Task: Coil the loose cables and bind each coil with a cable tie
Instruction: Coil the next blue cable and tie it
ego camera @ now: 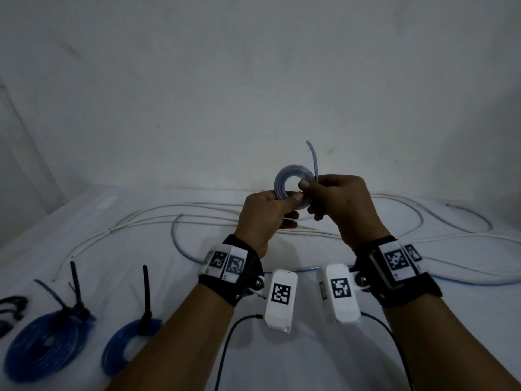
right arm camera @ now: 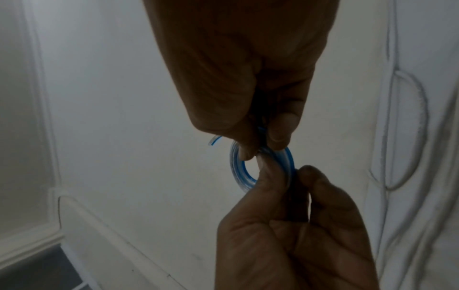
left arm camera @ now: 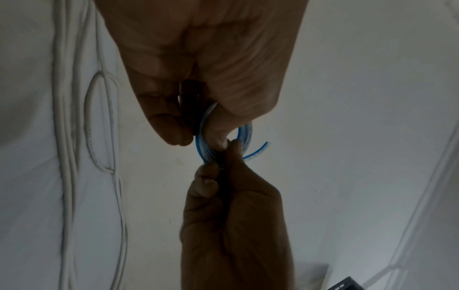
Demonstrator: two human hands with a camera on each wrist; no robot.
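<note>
Progress roughly midway, judging by the layout. Lying done at near left on sheet (ego camera: 282,362): big coil (ego camera: 42,348) and mid coil (ego camera: 127,345), both blue, each bound with a black tie (ego camera: 146,300), tails sticking up. Spare ties (ego camera: 11,306) apparently sitting at far left edge, too dark to count.

Being worked now, held up above the sheet between both hands: small coil (ego camera: 290,184), pale blue, tight ring, free end (ego camera: 312,158) poking upward beside it. Left hand (ego camera: 265,218) pinching the coil's lower edge, thumb on top, fingers curled behind. Right hand (ego camera: 341,204) gripping the coil's right side, fingers curled round the turns; something dark possibly running down through the fist in the left wrist view, maybe a tie, cannot tell. No tie clearly showing on this coil yet, so binding judged still pending.

Still waiting behind the hands: white cables (ego camera: 197,213) sprawling loose across the sheet, plus a blue cable (ego camera: 180,249) looping forward under the wrists. Remaining, by estimate: binding the small coil, then coiling and tying all loose runs.
</note>
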